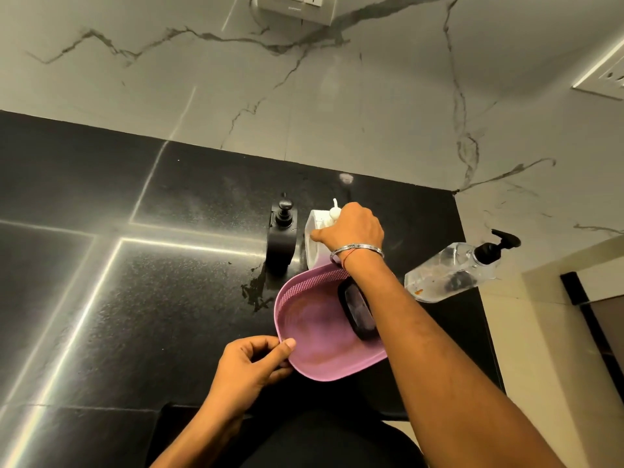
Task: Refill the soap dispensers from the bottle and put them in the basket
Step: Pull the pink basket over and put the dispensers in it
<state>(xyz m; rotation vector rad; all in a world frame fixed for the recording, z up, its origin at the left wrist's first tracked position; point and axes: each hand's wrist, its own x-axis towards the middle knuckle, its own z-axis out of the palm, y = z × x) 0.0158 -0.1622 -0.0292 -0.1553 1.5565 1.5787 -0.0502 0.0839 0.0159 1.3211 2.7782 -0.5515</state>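
One dark item (358, 310) inside pink basket (304, 319), left grip (256, 363) pinching rim; right grip (351, 224) around white dispenser (314, 241).

Head view looks steeply down, close over counter (101, 298)

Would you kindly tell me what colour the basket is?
The basket is pink, seen best in the head view.

Layout of the counter (101, 204) at the wall corner
Two soap dispensers stand side by side at the centre, the left dispenser (283, 231) just beside the right dispenser (315, 238); the basket (320, 332) sits directly nearer than both, with a flat object (358, 312) inside along its right wall; the refill bottle (449, 271) lies on its side to the right, near the counter's right edge
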